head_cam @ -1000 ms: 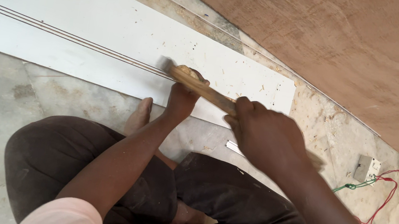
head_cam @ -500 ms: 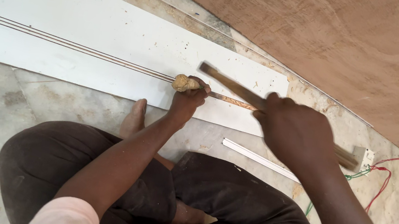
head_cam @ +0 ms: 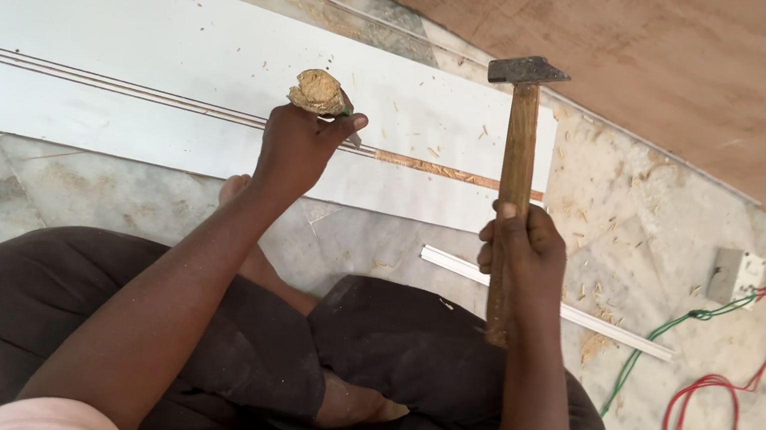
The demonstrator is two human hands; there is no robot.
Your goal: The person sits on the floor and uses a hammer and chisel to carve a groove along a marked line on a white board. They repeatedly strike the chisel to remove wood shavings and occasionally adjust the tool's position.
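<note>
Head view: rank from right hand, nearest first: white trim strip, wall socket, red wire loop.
From the right hand:
1. White trim strip, on the floor just beside it.
2. Wall socket, farther right.
3. Red wire loop, lower right; only slightly beyond the socket.

This looks like a room under fit-out or a carpentry work site, with the work done on the floor. The stone floor is stained and littered with wood chips. A long white grooved panel lies flat on it, beside a large plywood sheet. A loose white trim strip, a detached electrical socket and bare red wire and green wire lie about.
</note>
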